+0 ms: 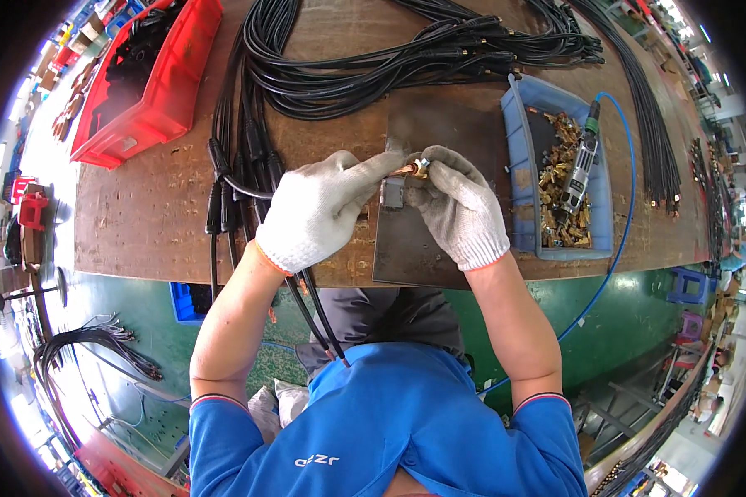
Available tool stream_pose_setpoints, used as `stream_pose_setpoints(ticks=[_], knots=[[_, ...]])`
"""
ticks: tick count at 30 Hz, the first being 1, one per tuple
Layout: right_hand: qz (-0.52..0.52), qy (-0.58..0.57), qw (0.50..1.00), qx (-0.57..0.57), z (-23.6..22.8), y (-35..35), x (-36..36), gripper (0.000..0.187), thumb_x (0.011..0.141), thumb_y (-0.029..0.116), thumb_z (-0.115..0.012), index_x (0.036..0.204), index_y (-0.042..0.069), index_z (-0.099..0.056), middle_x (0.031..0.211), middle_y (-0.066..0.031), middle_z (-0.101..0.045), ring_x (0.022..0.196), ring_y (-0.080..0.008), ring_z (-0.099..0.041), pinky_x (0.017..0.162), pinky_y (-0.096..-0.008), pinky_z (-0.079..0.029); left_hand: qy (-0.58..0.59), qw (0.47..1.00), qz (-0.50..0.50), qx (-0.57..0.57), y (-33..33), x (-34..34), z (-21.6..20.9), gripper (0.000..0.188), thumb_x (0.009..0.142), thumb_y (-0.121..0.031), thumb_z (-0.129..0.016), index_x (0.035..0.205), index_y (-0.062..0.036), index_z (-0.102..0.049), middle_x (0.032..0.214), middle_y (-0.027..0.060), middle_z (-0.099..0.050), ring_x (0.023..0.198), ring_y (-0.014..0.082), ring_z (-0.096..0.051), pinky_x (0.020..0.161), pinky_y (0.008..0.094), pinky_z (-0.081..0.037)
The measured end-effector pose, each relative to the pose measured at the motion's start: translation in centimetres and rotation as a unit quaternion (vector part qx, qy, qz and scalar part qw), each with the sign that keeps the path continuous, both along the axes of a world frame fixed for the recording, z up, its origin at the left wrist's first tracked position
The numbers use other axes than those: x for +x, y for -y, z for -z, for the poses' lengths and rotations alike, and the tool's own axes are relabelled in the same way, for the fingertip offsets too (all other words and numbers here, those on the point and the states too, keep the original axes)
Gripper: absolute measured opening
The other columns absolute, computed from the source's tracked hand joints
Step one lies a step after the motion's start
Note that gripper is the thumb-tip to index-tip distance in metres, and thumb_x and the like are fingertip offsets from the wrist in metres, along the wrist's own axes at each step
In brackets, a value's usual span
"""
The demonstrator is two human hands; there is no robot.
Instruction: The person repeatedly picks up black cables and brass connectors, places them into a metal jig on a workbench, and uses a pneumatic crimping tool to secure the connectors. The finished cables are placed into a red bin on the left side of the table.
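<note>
Both of my hands wear white knitted gloves and meet over a dark metal plate (439,240) on the wooden table. My left hand (311,211) is closed around a black cable (247,190), whose bare copper end (404,170) shows by the fingertips. Between thumb and fingers, my right hand (464,203) pinches a small brass connector (423,168) with a silvery part, at the copper end. Whether the copper sits inside the connector I cannot tell. Just below the fingertips a small metal block (392,195) stands on the plate.
A blue bin (520,190) of brass fittings stands right, a pneumatic tool (580,170) with a blue hose (632,178) lying across it. Black cable bundles (331,91) cover the table's far side. A red bin (153,108) of black parts sits far left. More cables (253,153) lie beside my left hand.
</note>
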State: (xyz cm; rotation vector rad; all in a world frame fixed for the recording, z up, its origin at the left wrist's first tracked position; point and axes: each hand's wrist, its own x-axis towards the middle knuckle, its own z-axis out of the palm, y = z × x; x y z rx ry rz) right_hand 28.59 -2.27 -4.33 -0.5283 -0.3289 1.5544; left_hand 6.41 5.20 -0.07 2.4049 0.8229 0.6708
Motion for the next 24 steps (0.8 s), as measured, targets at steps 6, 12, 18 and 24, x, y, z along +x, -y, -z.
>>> stream_pose_setpoints(ticks=[6,12,18,24], knots=[[0.002,0.161,0.987,-0.022,0.2,0.1,1.2,0.019,0.103,0.002,-0.067,0.120,-0.002,-0.074,0.113,-0.0112,-0.078,0.100,-0.0200,-0.075,0.091,-0.0352,-0.062,-0.055,0.997,0.010,0.049,-0.1,-0.2,0.6,0.061,0.087,0.001,-0.068,0.144,-0.0209,-0.069,0.086,0.0120,-0.067,0.076,0.0346,-0.070,0.068,0.0445,-0.058],[-0.014,0.412,0.911,-0.014,-0.6,-0.2,1.2,0.018,0.101,0.000,-0.070,0.119,-0.001,-0.076,0.110,-0.0051,-0.078,0.100,-0.0106,-0.071,0.092,-0.0267,-0.057,-0.100,0.993,0.024,0.056,-0.3,-0.3,1.3,0.053,0.086,-0.002,-0.067,0.137,-0.0177,-0.070,0.087,0.0110,-0.069,0.079,0.0338,-0.072,0.070,0.0439,-0.059],[-0.049,0.483,0.874,0.009,-0.3,-0.8,1.3,0.018,0.101,0.000,-0.071,0.119,0.000,-0.076,0.109,-0.0032,-0.079,0.101,-0.0088,-0.070,0.092,-0.0257,-0.056,-0.059,0.996,0.016,0.059,-1.0,-0.3,2.7,0.031,0.095,-0.013,-0.070,0.126,-0.0125,-0.072,0.092,0.0123,-0.071,0.085,0.0352,-0.073,0.073,0.0451,-0.058],[-0.060,0.524,0.849,0.006,-0.3,-0.9,1.4,0.019,0.101,0.003,-0.073,0.119,0.000,-0.077,0.110,-0.0048,-0.079,0.100,-0.0092,-0.071,0.091,-0.0275,-0.057,-0.073,0.996,0.012,0.056,-1.2,-0.1,2.8,0.027,0.097,-0.016,-0.072,0.123,-0.0140,-0.074,0.093,0.0127,-0.071,0.086,0.0362,-0.073,0.073,0.0461,-0.058]])
